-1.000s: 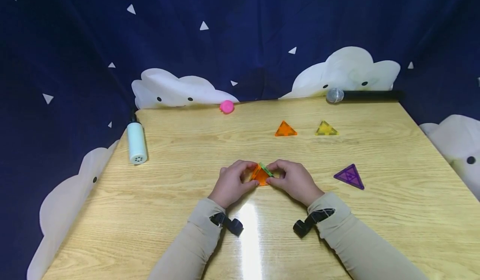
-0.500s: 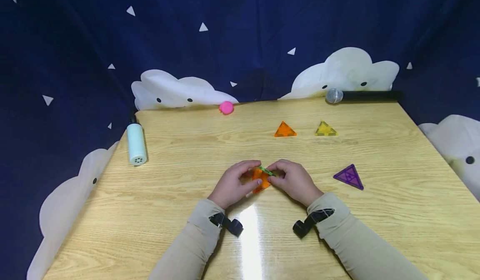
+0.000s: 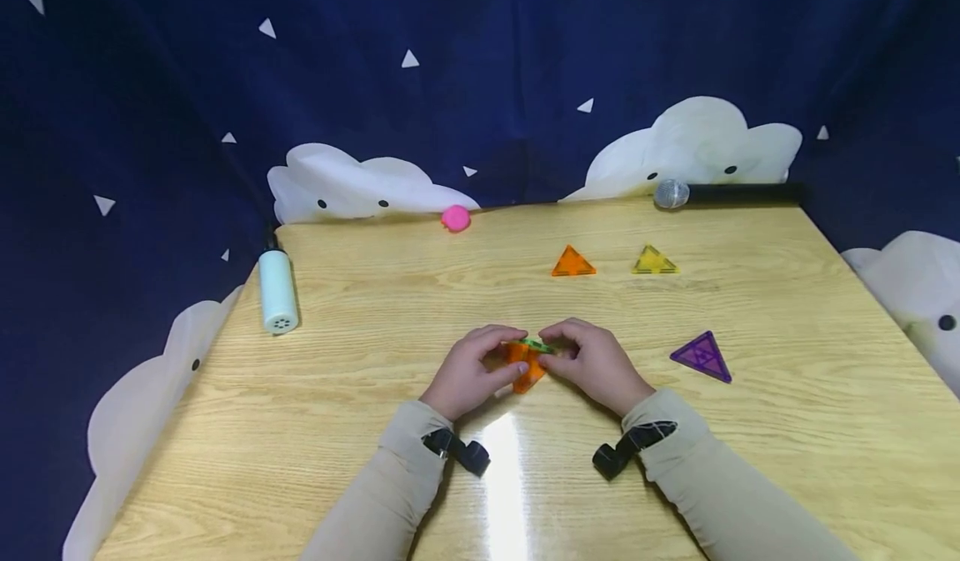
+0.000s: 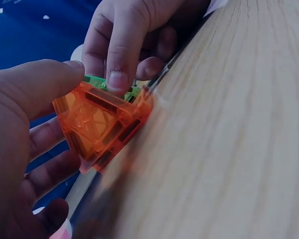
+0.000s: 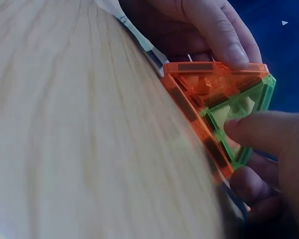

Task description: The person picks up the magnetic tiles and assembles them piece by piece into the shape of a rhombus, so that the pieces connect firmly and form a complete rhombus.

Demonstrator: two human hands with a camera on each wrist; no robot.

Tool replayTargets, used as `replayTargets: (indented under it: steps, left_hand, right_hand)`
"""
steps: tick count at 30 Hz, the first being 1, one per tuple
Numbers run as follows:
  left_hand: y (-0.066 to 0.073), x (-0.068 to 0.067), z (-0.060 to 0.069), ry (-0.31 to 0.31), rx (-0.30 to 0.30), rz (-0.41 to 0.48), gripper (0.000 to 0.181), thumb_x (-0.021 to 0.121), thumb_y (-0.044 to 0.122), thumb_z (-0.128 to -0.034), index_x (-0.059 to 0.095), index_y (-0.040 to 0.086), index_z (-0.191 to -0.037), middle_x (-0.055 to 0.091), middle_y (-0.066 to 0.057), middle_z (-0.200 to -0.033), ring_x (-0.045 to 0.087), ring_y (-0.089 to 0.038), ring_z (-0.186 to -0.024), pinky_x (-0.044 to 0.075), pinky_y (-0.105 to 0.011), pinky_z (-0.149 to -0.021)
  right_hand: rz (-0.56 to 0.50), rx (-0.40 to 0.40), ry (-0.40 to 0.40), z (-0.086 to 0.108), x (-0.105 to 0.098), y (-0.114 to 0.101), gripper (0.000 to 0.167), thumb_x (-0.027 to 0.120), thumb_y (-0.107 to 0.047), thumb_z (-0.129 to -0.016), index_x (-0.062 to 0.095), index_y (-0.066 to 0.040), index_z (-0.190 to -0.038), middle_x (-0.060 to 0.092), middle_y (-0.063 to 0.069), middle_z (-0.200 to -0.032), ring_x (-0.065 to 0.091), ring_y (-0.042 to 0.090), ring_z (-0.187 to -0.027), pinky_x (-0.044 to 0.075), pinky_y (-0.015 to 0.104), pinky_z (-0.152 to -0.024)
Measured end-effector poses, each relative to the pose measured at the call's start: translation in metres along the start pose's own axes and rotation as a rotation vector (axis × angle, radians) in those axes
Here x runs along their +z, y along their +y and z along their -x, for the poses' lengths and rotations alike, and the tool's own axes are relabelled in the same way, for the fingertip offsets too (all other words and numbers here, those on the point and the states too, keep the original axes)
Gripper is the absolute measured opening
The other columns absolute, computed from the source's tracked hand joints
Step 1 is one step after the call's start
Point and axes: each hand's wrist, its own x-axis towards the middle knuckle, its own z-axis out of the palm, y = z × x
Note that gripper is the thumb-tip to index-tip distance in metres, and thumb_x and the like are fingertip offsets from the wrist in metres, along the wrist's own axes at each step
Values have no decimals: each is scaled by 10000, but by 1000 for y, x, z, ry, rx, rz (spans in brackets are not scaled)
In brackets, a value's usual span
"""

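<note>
Between both hands, low on the wooden table, orange triangular tiles (image 3: 527,371) and a green one (image 3: 537,345) lean together as a small block. My left hand (image 3: 474,371) holds the orange side, its thumb on the near face. My right hand (image 3: 596,367) pinches the green side. In the left wrist view the orange tile (image 4: 92,119) faces the camera, with the green tile behind it. The right wrist view shows the green tile (image 5: 239,117) under the right thumb, joined along its edges to orange tiles (image 5: 192,112).
An orange triangle (image 3: 573,262) and a yellow triangle (image 3: 655,261) lie behind the hands; a purple triangle (image 3: 703,357) is to the right. Along the back are a pink round object (image 3: 455,218) and a microphone (image 3: 672,194). A pale blue bottle (image 3: 278,293) is at left.
The held tiles have turned between the fingers: the orange face now points down toward the near side, and the green tile lies flatter along the top. Both hands keep hold, nearly in place.
</note>
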Motion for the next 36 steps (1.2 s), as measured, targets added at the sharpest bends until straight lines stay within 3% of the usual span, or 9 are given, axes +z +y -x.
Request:
replayTargets:
  steps: [5,13,23,29,36]
  left_hand:
    - [-3,0,0,48,1,-44,411,773,240,-901,676,130,-1285,640,56,-1309,537,-162,-1194,455,-383,-1002]
    - [-7,-3,-2,83,-21,-51,407,758,239,-912,664,117,-1289,654,25,-1298,568,-175,-1235,458,-389,-1030]
    - [-13,-9,-2,142,-115,-38,419,781,230,-893,671,145,-1288,659,28,-1270,599,-165,-1160,466,-391,-1006]
    - [-18,-16,-3,166,-136,-44,418,779,236,-897,669,153,-1292,650,18,-1292,588,-173,-1196,440,-387,-1039]
    - [-24,-19,-4,198,-170,-38,421,777,248,-900,664,174,-1298,651,24,-1285,594,-170,-1187,434,-391,-1047]
  right_hand:
    - [-21,-17,27,4,-9,4,351,822,-209,-849,715,-118,-1171,660,-33,-973,553,131,-739,471,271,-644]
    - [0,-26,107,12,-27,12,334,811,-207,-865,710,-117,-1170,691,-7,-1053,644,127,-852,538,354,-758]
    - [84,-39,171,26,-49,21,337,807,-224,-869,702,-113,-1169,680,14,-1112,638,190,-965,541,421,-809]
    - [102,-29,183,37,-63,34,343,809,-227,-869,698,-104,-1169,668,36,-1116,637,235,-1006,549,369,-796]
    - [192,-44,205,49,-81,44,345,812,-218,-864,705,-97,-1169,679,31,-1128,642,246,-971,511,358,-749]
